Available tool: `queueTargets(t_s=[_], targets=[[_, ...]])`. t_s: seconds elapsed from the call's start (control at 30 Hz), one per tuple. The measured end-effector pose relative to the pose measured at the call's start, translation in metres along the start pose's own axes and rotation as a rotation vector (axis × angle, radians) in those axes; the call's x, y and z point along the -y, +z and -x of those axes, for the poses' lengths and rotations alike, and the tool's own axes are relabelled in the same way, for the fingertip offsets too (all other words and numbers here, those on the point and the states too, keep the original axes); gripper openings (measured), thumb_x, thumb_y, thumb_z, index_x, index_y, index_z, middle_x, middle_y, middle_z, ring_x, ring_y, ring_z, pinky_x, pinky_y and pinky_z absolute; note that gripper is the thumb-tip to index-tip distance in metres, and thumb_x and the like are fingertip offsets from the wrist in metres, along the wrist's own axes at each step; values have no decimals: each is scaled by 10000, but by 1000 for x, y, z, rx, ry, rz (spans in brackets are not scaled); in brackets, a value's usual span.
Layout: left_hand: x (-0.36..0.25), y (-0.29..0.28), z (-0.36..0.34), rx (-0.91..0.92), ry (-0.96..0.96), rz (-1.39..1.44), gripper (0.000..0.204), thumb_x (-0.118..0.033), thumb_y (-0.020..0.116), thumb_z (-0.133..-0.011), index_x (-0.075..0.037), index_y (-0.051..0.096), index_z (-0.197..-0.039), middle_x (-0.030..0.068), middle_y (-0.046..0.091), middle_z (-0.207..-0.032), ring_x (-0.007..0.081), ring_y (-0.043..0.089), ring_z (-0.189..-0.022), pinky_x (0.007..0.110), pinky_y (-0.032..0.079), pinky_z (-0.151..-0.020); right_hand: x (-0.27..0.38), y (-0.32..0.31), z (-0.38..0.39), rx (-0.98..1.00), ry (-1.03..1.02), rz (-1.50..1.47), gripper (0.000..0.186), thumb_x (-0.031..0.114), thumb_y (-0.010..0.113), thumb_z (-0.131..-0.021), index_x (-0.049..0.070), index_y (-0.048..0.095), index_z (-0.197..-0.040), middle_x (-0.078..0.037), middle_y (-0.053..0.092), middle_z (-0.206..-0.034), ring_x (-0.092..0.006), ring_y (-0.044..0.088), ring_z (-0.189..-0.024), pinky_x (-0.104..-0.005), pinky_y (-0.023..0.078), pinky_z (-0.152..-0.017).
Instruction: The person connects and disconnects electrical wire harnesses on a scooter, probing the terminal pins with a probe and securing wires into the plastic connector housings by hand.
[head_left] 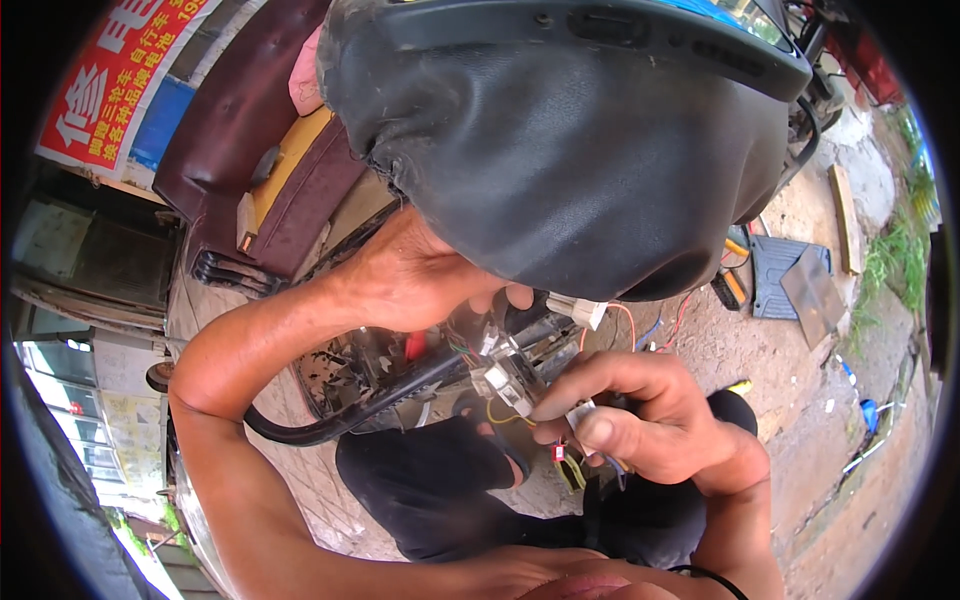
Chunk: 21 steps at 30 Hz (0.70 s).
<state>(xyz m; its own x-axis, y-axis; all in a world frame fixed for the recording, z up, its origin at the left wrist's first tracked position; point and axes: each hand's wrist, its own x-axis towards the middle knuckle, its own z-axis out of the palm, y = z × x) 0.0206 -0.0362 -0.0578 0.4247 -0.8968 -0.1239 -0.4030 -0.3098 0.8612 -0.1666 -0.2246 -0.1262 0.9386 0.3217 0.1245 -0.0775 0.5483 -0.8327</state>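
Note:
My right hand (655,420) pinches a small white wire connector (580,412) between thumb and fingers. Close to its fingertips sits another white connector (508,385) with thin coloured wires. My left hand (425,265) reaches under a large black leather-like cover (580,160). Its fingers curl at the cover's lower edge; most of them and whatever they hold are hidden. Beside those fingertips a wider white plug (577,308) hangs with an orange wire. Below my right hand dangle a red connector (559,453) and yellow wires (571,476).
A black frame tube (400,385) crosses beneath the wires, above my dark-trousered legs (430,485). At the left stands a maroon sofa (225,140) under a red sign (120,80). To the right lie a dark ridged mat (775,270) and a wooden plank (846,220).

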Motion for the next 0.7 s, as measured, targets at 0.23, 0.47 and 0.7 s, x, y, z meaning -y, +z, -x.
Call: queueTargets(t_s=[0.23, 0.47, 0.7], targets=[[4, 1, 4, 16, -78, 164, 75, -58, 658, -944, -60, 732, -953, -2, 725, -838, 77, 620, -667, 251, 522, -609, -12, -16, 1, 156, 152, -331, 590, 179, 369, -911, -25, 503, -1448, -137, 616, -1105, -198, 599, -898, -301, 495, -809], [-16, 3, 3, 13, -80, -150, 65, -61, 667, -936, -55, 727, -959, 0, 721, -841, 76, 628, -684, 251, 523, -619, 0, 4, -3, -27, 230, -287, 594, 282, 611, -982, -45, 458, -1455, -136, 659, -1070, -161, 598, -901, -268, 473, -768], [-16, 9, 6, -14, 24, -61, 109, -31, 614, -941, -6, 692, -1013, 19, 702, -836, 74, 624, -686, 246, 509, -613, -22, -5, -4, -170, -124, -15, 370, 21, 714, -912, -36, 546, -1236, -36, 678, -948, -44, 564, -738, -200, 449, -636]])
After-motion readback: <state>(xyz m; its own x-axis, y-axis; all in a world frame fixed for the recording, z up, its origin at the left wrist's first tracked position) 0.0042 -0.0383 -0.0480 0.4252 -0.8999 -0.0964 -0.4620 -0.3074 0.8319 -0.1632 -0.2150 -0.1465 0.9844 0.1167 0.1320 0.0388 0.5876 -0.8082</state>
